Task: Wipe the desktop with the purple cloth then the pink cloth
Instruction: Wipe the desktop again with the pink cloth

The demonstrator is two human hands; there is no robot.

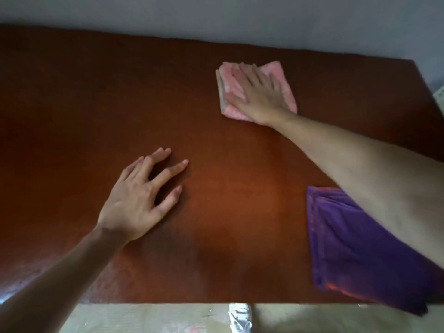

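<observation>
Head view. Brown counter (72,104) runs back to a grey wall (216,15); wide bare stretch across its left and middle. Right hand (258,92) lies flat, fingers straight, pressing the pink cloth (286,85) near the far right edge. Left hand (141,200) rests spread, fingers apart, on bare wood. Purple cloth (355,255) sits at the near right corner, overhanging the front edge, partly under the right forearm.
</observation>
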